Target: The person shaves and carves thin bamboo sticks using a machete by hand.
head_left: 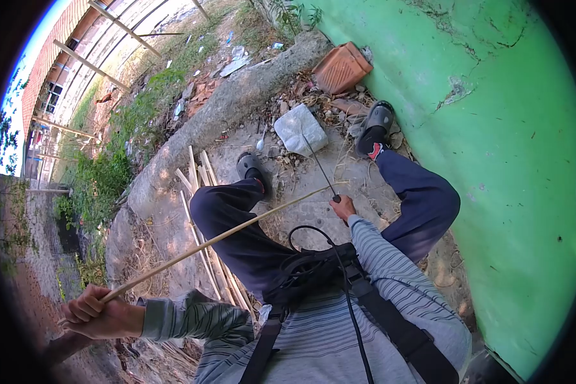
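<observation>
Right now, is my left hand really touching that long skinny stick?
Touching. The head view shows your left hand closed around the long stick, which comes out of the fist with no gap.

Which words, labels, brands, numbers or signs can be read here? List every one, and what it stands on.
No text can be read anywhere in view.
Sock: a red and white mark, too small to make out.
Pale litter at upper left: too small and blurred to tell whether it is printed.
Pale stick and thin dark tool: no lettering visible.
Green wall: cracks and patches, no readable writing.
</observation>
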`<action>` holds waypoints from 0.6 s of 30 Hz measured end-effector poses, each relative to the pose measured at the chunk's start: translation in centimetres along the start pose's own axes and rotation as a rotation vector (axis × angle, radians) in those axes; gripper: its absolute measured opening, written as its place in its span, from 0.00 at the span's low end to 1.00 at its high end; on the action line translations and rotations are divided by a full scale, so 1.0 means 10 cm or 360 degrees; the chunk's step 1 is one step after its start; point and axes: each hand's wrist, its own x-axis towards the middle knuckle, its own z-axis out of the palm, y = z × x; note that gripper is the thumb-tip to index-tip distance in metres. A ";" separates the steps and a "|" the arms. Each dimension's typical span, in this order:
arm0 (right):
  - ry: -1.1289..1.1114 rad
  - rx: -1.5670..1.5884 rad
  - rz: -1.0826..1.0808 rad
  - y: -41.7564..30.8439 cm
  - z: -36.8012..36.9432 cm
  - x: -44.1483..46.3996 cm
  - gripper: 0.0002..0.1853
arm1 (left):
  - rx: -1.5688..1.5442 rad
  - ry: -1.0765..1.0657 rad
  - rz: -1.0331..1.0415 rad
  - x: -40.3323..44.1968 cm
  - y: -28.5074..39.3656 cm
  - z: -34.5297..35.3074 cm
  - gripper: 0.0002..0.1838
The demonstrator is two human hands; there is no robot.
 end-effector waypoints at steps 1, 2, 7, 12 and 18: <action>0.0013 0.0026 -0.0007 0.06 0.01 0.00 0.19 | 0.0084 0.0157 0.0059 0.03 0.17 -0.08 0.24; 0.0017 0.0033 -0.0006 0.12 -0.01 0.01 0.19 | 0.0163 0.0299 0.0119 0.07 0.34 -0.16 0.25; 0.0041 0.0119 0.0017 0.31 -0.10 0.13 0.17 | 0.0082 0.0092 0.0021 0.10 0.69 -0.21 0.25; -0.0031 0.0105 0.0039 0.34 -0.11 0.09 0.19 | 0.0148 0.0100 0.0032 0.18 1.00 -0.49 0.26; -0.0072 -0.0120 -0.0174 -0.14 -0.17 -0.14 0.19 | 0.0344 0.0149 -0.0036 0.21 0.83 -0.63 0.24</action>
